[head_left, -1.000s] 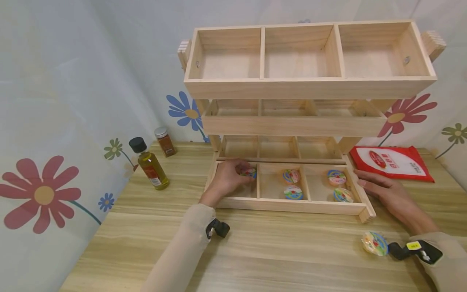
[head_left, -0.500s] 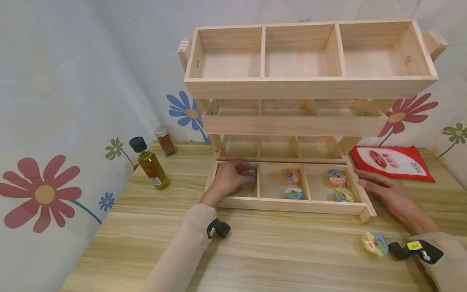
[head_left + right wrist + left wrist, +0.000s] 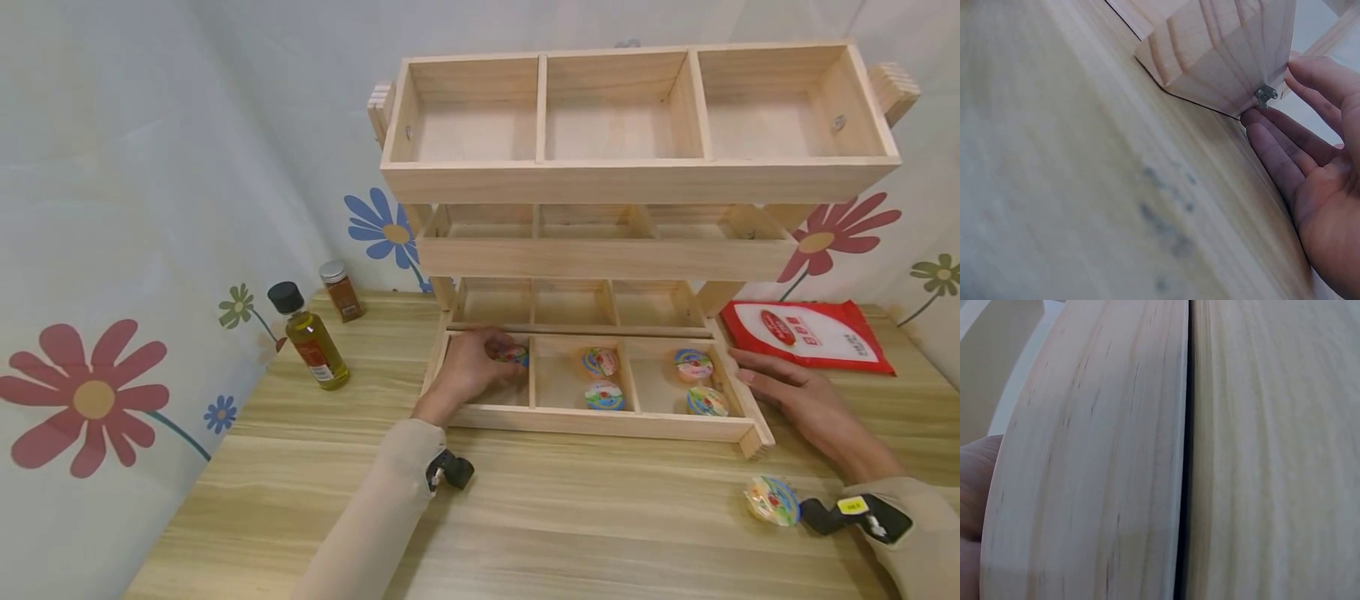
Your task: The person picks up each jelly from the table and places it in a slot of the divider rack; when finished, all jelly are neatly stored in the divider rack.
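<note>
In the head view my left hand [image 3: 467, 368] reaches into the left compartment of the wooden rack's bottom tray [image 3: 600, 423]. Its thumb and fingers pinch a jelly cup [image 3: 517, 356] beside the divider; the hand partly hides the cup. Two jelly cups [image 3: 603, 396] stand in the middle compartment, and two more [image 3: 707, 402] in the right one. My right hand [image 3: 817, 408] touches the tray's right side with its fingers fairly straight, as the right wrist view also shows at the wooden end piece [image 3: 1222, 56]. Another jelly cup [image 3: 772, 501] lies tilted on the table near the right wrist.
Higher wooden tiers [image 3: 637, 183] with three compartments each rise behind the bottom tray. An oil bottle [image 3: 315, 346] and a spice jar [image 3: 342, 293] stand on the left. A red and white bag [image 3: 810, 336] lies at the right. Floral cloth [image 3: 112, 208] hangs behind the table.
</note>
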The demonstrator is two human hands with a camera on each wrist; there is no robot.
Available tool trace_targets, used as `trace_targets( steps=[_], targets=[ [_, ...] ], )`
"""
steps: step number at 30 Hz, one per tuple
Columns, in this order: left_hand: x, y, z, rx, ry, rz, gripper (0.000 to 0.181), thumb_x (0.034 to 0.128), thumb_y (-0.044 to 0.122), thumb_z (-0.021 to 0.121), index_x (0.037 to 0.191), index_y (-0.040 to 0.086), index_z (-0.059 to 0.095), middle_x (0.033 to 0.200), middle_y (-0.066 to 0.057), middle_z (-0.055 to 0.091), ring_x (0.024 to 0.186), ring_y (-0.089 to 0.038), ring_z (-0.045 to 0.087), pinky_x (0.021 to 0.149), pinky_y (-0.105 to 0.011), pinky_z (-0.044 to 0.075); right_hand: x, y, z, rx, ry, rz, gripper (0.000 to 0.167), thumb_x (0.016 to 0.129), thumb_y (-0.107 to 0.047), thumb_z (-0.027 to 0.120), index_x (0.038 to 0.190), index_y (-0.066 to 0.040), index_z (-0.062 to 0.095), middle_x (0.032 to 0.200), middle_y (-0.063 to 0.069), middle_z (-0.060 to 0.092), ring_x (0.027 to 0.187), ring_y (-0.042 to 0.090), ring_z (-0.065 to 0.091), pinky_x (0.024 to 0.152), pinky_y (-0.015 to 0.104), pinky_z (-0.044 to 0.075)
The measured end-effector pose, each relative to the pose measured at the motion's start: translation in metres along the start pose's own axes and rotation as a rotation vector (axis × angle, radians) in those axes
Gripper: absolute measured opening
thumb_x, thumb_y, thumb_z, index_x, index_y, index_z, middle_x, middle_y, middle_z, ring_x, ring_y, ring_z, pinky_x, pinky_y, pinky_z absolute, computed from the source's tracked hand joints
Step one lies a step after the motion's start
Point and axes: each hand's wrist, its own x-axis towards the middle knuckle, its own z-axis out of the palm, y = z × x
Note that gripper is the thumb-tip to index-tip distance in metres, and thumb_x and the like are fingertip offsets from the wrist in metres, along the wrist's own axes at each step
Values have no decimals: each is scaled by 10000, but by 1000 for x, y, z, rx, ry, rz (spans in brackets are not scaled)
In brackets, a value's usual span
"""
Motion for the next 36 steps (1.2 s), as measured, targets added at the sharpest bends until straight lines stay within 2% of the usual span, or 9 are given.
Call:
trace_targets(
  steps=[9, 18, 26, 31, 36],
  targets=[
    [-3, 2, -4, 17, -17, -30, 413, 847, 194, 899, 1189, 19, 749, 1089, -97, 765, 1010, -238, 717, 896, -378, 572, -1, 1, 0, 27, 7, -21, 577, 1093, -452, 576, 1616, -228, 483, 1363, -264, 494, 1216, -5, 434, 878, 80, 439],
    [-4, 2, -11, 40, -24, -53, 399, 865, 202, 888, 1192, 24, 743, 1085, -91, 763, 1017, -233, 715, 906, -393, 573, -3, 1, 0, 51, 11, -51, 553, 1097, -415, 584, 1607, -217, 498, 1342, -283, 502, 1204, -38, 441, 885, 76, 441],
    [-6, 7, -18, 63, 16, -13, 401, 887, 213, 859, 1190, -24, 749, 1114, -164, 762, 1040, -297, 714, 913, -440, 579, -3, -1, 0, 49, 2, -46, 562, 1098, -424, 578, 1613, -216, 488, 1383, -240, 489, 1212, -28, 441, 888, 79, 442],
    [-8, 13, -20, 30, 37, 18, 372, 925, 208, 834, 1204, -23, 748, 1181, -179, 753, 1104, -318, 719, 935, -448, 586, -2, 0, 0, 50, 1, -51, 558, 1101, -419, 576, 1614, -219, 487, 1371, -253, 486, 1211, -24, 438, 888, 79, 443],
    [-12, 27, -17, -31, 31, 28, 367, 922, 169, 840, 1231, -6, 746, 1216, -162, 746, 1133, -308, 719, 919, -420, 600, -2, 1, 0, 59, 3, -49, 554, 1099, -417, 580, 1610, -222, 493, 1350, -270, 492, 1208, -21, 443, 886, 82, 448]
  ],
)
